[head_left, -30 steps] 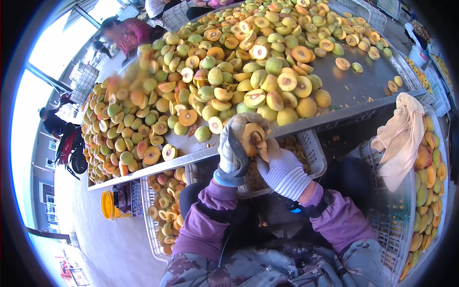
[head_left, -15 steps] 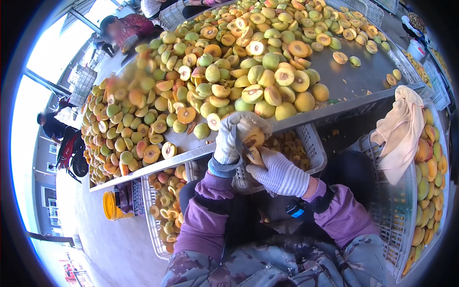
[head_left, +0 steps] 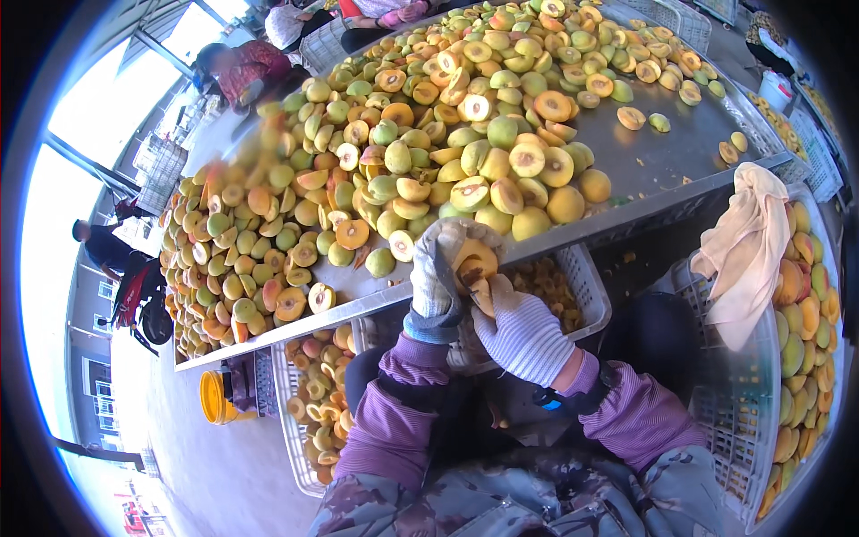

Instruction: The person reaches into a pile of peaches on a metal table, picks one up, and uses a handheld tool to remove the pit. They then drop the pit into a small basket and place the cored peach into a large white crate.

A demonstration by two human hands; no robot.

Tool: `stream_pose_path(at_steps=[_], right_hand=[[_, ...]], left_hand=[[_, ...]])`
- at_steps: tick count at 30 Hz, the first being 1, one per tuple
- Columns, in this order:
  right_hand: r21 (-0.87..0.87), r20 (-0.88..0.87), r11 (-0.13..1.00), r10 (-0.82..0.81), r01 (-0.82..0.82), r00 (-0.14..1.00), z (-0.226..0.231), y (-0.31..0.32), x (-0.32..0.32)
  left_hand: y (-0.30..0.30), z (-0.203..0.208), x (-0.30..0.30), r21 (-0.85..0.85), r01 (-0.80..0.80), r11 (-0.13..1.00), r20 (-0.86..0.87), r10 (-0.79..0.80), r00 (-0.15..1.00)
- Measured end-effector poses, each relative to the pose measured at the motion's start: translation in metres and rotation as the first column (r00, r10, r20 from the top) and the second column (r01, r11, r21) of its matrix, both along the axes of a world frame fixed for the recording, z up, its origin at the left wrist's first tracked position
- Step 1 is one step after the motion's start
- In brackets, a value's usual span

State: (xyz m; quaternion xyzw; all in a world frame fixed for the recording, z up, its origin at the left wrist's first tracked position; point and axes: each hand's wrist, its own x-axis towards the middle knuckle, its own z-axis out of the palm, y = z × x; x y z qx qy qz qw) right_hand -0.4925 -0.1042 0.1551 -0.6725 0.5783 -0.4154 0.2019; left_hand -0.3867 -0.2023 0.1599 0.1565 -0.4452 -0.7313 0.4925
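In front of the metal table's near edge, my left hand (head_left: 436,276), in a whitish knit glove, is wrapped round a halved peach (head_left: 476,259). The cut face, with a brown hollow at its centre, is turned toward my right hand (head_left: 530,333). That hand wears a striped white glove and is closed on a small pitting tool with a tan handle (head_left: 483,297), its tip at the fruit's hollow; most of the tool is hidden by the fingers. Many peach halves (head_left: 394,161) are heaped on the table just beyond both hands.
Below my hands stands a white crate (head_left: 586,282) with fruit pieces. Another crate (head_left: 291,438) of halves is at left, near a yellow bucket (head_left: 215,398). At right, a cloth (head_left: 743,251) hangs over a crate of peaches (head_left: 805,358). Co-workers (head_left: 246,76) sit beyond the table.
Both hands stay together at the peach half; the right hand has turned and sits slightly lower, and the cut face shows more. The whole view has shifted slightly.
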Motion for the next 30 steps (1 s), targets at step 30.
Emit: stream_pose_path(at_steps=[30], right_hand=[[0.101,0.270,0.931,0.312,-0.350,0.911,0.029,0.008,-0.018]], left_hand=[[0.003,0.017,0.009,-0.180,-0.084,0.980,0.210,0.121,0.970]])
